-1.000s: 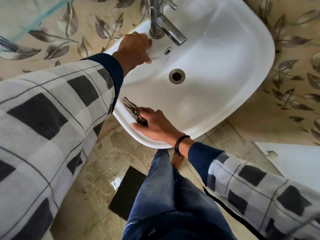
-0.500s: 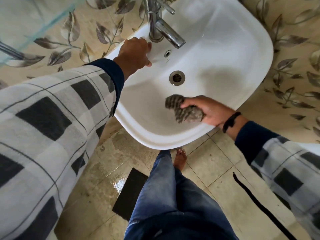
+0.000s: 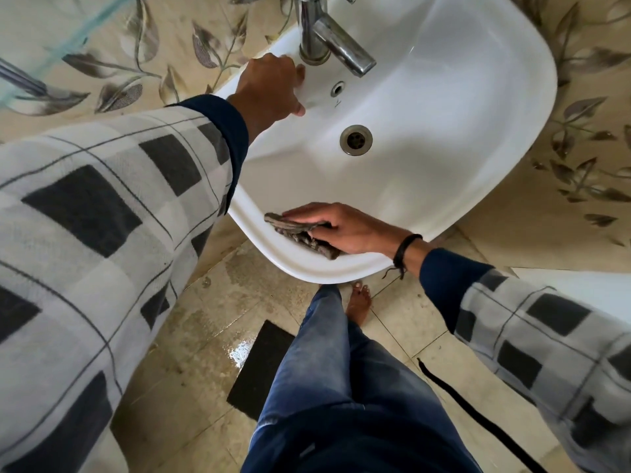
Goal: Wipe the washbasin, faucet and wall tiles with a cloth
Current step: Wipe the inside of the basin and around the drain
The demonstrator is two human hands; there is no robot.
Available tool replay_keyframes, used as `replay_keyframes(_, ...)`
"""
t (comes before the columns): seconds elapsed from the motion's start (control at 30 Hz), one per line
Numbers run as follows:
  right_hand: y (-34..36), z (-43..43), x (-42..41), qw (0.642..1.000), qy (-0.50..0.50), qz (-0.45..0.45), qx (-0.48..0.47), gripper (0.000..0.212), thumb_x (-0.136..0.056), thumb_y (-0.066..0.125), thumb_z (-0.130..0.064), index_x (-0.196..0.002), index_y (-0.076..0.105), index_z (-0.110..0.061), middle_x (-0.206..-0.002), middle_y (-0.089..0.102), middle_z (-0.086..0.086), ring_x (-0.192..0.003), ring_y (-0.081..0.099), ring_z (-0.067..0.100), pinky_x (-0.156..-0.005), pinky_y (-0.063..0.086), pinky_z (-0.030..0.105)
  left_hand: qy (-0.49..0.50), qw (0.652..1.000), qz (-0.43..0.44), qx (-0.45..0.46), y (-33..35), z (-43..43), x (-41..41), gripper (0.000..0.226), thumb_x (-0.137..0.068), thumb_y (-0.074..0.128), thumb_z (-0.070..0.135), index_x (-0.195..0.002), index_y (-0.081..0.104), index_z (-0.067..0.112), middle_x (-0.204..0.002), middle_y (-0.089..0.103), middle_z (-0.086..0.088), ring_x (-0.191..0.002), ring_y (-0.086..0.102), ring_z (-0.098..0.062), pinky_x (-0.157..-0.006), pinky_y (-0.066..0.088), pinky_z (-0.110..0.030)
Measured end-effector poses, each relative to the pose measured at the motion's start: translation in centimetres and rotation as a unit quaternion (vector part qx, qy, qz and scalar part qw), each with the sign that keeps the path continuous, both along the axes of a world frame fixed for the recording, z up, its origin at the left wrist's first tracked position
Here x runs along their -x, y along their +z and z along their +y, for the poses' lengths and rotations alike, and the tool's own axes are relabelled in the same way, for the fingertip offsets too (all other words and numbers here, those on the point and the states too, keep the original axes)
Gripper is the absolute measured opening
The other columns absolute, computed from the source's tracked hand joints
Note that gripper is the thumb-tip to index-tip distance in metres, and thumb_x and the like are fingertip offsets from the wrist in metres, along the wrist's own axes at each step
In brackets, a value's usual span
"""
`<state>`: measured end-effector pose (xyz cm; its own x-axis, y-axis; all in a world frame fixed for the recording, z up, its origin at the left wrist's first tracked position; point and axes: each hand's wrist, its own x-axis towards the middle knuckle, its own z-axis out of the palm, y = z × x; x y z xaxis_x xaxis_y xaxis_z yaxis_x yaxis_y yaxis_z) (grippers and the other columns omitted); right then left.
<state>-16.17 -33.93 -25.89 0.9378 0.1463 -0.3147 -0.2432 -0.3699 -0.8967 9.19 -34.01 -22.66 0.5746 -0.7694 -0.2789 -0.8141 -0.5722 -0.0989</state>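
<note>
Head view, looking down. The left hand (image 3: pixel 269 87) rested on the rear ledge of the white ceramic washbasin (image 3: pixel 478 97), at 10 o'clock from the round metal drain (image 3: pixel 355 139) and just beside the base of the chrome single-lever faucet (image 3: pixel 338 46). It was seen from the back, with bent fingers and the thumb pointing toward the bowl. Whether its grip clasped the ledge could not be told.

The right hand (image 3: pixel 345 230) reached in from 4 o'clock and lay low and flat. Its grip was spread rather than closed: the fingers (image 3: pixel 307 213) were straight and side by side, pressing the crumpled grey-brown cloth (image 3: pixel 304 235) onto the basin. A black band (image 3: pixel 404 249) circled that wrist, and both arms wore grey-and-white checked sleeves (image 3: pixel 102 216) with navy cuffs.

Half a second earlier the right hand had held the cloth as a wad inside the bowl, at about 6 o'clock from the drain. The cloth now lay flattened on the front rim at 7 o'clock. The left hand kept its place by the faucet.

The cloth appeared dark, ribbed and creased. One end projected past the fingertips and the other past the thumb. The basin surface looked glossy, with a small overflow hole (image 3: pixel 337 88) at 12 o'clock from the drain. Beige wall tiles with a grey leaf pattern (image 3: pixel 153 63) bordered the basin.
</note>
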Motion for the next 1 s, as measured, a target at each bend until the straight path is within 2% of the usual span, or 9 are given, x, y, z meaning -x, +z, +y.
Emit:
replay_keyframes(0.17,0.0,0.3,0.9,0.996,0.006,0.047,-0.075,0.037,-0.095,0.048,-0.006,-0.117,0.073,-0.023,-0.137,0.056,-0.02,-0.127,0.052,0.003,-0.108,0.043,0.035,-0.002,1.0,-0.008,-0.004,0.1,-0.2,0.1,0.066,-0.078,0.07,0.051,-0.125,0.053,0.007,-0.112,0.058,-0.017,-0.105,0.054,-0.039,-0.072,0.036,-0.039)
replay_keyframes(0.27,0.8,1.6,0.7,0.997,-0.043,0.043,-0.046,0.021,-0.094,0.061,-0.036,-0.094,0.076,-0.022,-0.117,0.064,-0.022,-0.092,0.066,0.007,-0.081,0.053,0.029,0.003,1.0,-0.013,-0.012,0.0,-0.3,0.1,0.066,-0.078,0.07,0.051,-0.124,0.053,0.006,-0.112,0.057,-0.017,-0.105,0.054,-0.039,-0.074,0.038,-0.042)
replay_keyframes(0.33,0.5,2.8,0.2,0.995,-0.07,-0.034,0.067,0.026,-0.089,0.068,-0.045,-0.085,0.073,-0.02,-0.104,0.064,-0.015,-0.081,0.063,0.006,-0.073,0.05,0.03,0.0,1.0,-0.01,-0.012,-0.2,-0.3,0.0,0.066,-0.078,0.069,0.052,-0.126,0.054,0.009,-0.112,0.057,-0.017,-0.104,0.054,-0.039,-0.073,0.037,-0.041)
replay_keyframes(0.43,0.0,4.2,0.1,0.981,-0.079,-0.093,0.15,0.02,-0.085,0.072,-0.036,-0.085,0.068,-0.017,-0.097,0.061,-0.009,-0.08,0.06,0.017,-0.075,0.049,0.038,-0.005,1.0,-0.003,-0.009,-0.5,-0.2,-0.5,0.067,-0.076,0.07,0.055,-0.128,0.055,0.015,-0.11,0.057,-0.015,-0.102,0.055,-0.039,-0.069,0.035,-0.039)
replay_keyframes(0.57,0.1,3.1,1.5,0.986,-0.061,-0.098,0.124,0.017,-0.084,0.072,-0.025,-0.092,0.058,-0.019,-0.095,0.062,-0.009,-0.083,0.062,0.016,-0.076,0.051,0.038,-0.001,1.0,-0.004,-0.008,-0.7,-0.2,-0.8,0.069,-0.074,0.071,0.056,-0.127,0.055,0.013,-0.106,0.058,-0.014,-0.098,0.055,-0.037,-0.069,0.035,-0.038)
replay_keyframes(0.73,1.4,-1.9,1.5,0.994,0.074,0.061,0.057,0.024,-0.086,0.075,-0.02,-0.099,0.055,-0.024,-0.098,0.066,-0.013,-0.08,0.063,-0.006,-0.065,0.052,0.021,-0.001,1.0,-0.006,-0.009,-0.8,-0.3,-0.7,0.068,-0.075,0.071,0.054,-0.126,0.054,0.011,-0.11,0.058,-0.015,-0.101,0.056,-0.038,-0.07,0.033,-0.038)
replay_keyframes(0.8,1.7,-5.3,0.5,0.974,0.144,0.159,0.069,0.021,-0.084,0.077,-0.016,-0.096,0.061,-0.022,-0.096,0.067,-0.009,-0.072,0.064,0.0,-0.054,0.052,0.022,-0.008,1.0,-0.012,-0.017,-0.9,-0.2,-0.9,0.068,-0.076,0.068,0.055,-0.129,0.052,0.015,-0.113,0.057,-0.014,-0.102,0.055,-0.038,-0.07,0.03,-0.039)
replay_keyframes(0.87,1.6,-8.7,-0.8,0.95,0.187,0.193,0.159,0.022,-0.078,0.079,-0.015,-0.089,0.063,-0.026,-0.092,0.068,-0.008,-0.079,0.068,0.015,-0.059,0.058,0.034,-0.01,1.0,-0.012,-0.017,-1.1,-0.3,-1.0,0.068,-0.076,0.068,0.056,-0.129,0.052,0.017,-0.113,0.056,-0.013,-0.102,0.054,-0.038,-0.07,0.029,-0.039)
replay_keyframes(1.0,0.7,-11.9,-2.4,0.96,0.058,0.159,0.221,0.017,-0.074,0.08,-0.022,-0.082,0.067,-0.029,-0.084,0.071,-0.008,-0.076,0.066,0.013,-0.063,0.048,0.027,-0.004,1.0,-0.005,-0.018,-1.0,-0.4,-1.0,0.066,-0.075,0.07,0.055,-0.126,0.055,0.015,-0.112,0.058,-0.012,-0.103,0.055,-0.037,-0.072,0.03,-0.038)
